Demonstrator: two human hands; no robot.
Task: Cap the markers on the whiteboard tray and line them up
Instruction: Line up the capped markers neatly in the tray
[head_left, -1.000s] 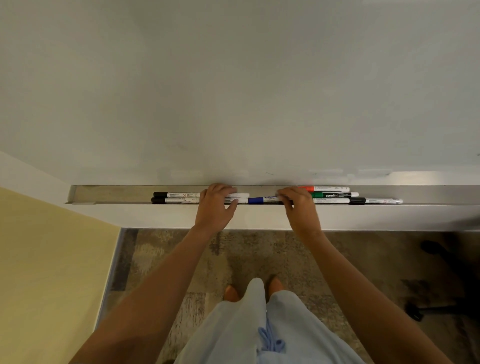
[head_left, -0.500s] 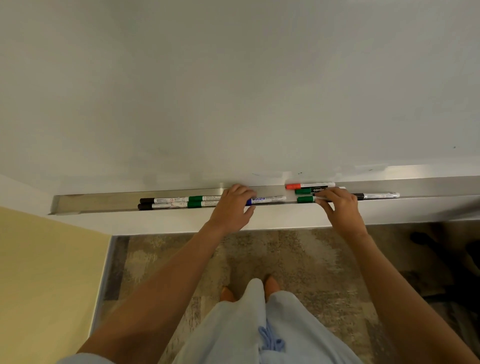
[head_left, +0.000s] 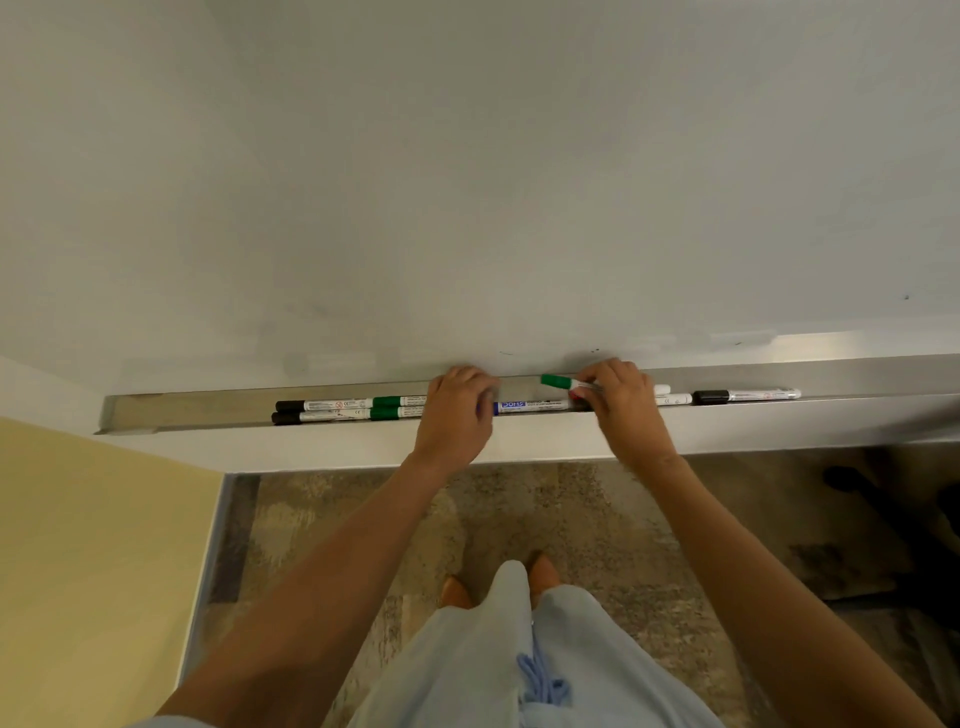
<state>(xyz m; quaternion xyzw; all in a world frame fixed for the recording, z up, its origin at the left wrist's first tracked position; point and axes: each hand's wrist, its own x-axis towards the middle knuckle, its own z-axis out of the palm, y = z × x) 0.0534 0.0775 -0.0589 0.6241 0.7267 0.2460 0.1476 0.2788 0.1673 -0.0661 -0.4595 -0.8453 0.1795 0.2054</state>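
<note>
A metal whiteboard tray (head_left: 197, 413) runs across the view below the whiteboard (head_left: 467, 182). Two black-capped markers (head_left: 322, 410) lie side by side at its left, followed by two green-capped markers (head_left: 397, 407). My left hand (head_left: 460, 415) rests over the markers in the middle, its fingers covering them. A blue marker (head_left: 524, 406) lies between my hands. My right hand (head_left: 621, 402) pinches a green-capped marker (head_left: 558, 382), lifted slightly and tilted above the tray. Two white marker ends (head_left: 672, 395) stick out to the right of that hand. A black-capped marker (head_left: 743, 396) lies farthest right.
A yellow wall (head_left: 88, 545) is at the lower left. Patterned carpet (head_left: 545, 519) lies below the tray, with my feet (head_left: 498, 582) and light blue clothing (head_left: 519, 665) at the bottom. A dark chair base (head_left: 893, 519) stands at the right.
My right hand has picked up a green-capped marker and moved it left, up off the tray. My left hand stays on the markers in the middle. The view has shifted.
</note>
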